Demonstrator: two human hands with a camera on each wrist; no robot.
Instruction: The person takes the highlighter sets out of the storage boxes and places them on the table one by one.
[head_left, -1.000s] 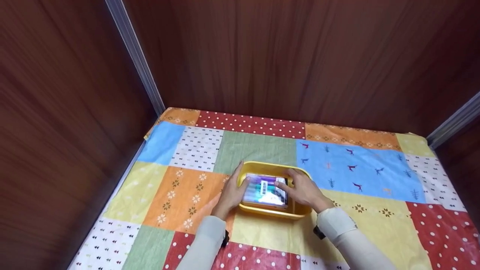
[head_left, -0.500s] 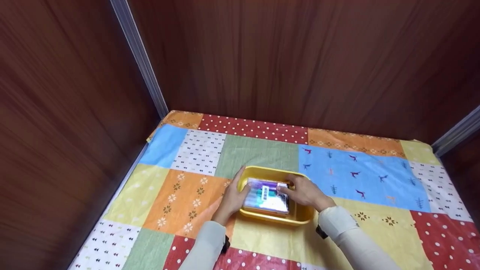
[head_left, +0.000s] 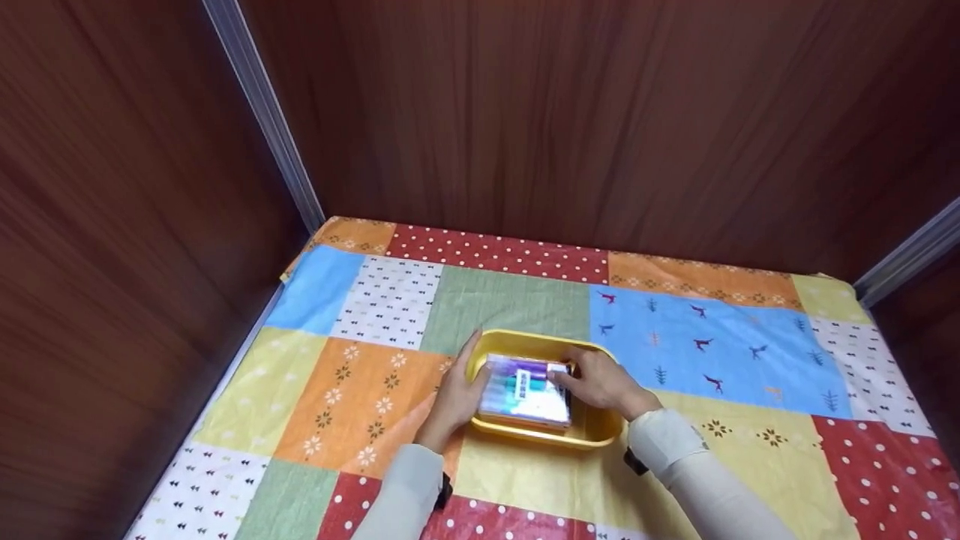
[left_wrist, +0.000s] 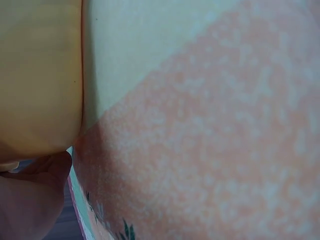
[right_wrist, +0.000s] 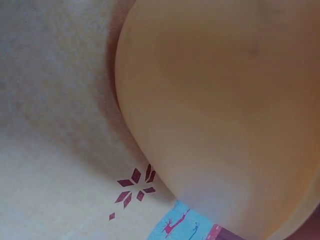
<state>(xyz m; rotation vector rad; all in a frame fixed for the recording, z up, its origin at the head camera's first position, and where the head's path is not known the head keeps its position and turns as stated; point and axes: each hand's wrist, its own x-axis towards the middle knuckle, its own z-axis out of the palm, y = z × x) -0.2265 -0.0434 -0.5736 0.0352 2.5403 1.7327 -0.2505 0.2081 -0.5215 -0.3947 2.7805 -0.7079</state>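
Observation:
A yellow plastic basket (head_left: 536,435) sits on the patchwork tablecloth in the head view. Inside it, toward the left, lies a flat clear pack of coloured markers (head_left: 517,397), with a white label and glare on its top. My left hand (head_left: 457,394) grips the basket's left end, thumb over the rim by the pack and fingers along the outer wall. My right hand (head_left: 604,379) reaches in over the right rim and holds the pack's right edge, thumb on top; its other fingertips are hidden. Both wrist views show mostly the basket's outer wall (right_wrist: 210,115).
The patchwork tablecloth (head_left: 517,300) covers the table around the basket. Dark wood-grain panels (head_left: 480,112) stand behind and at both sides, joined by metal corner strips (head_left: 262,105).
The head view shifts slightly. Both hands, the basket and the pack keep nearly the same places relative to one another.

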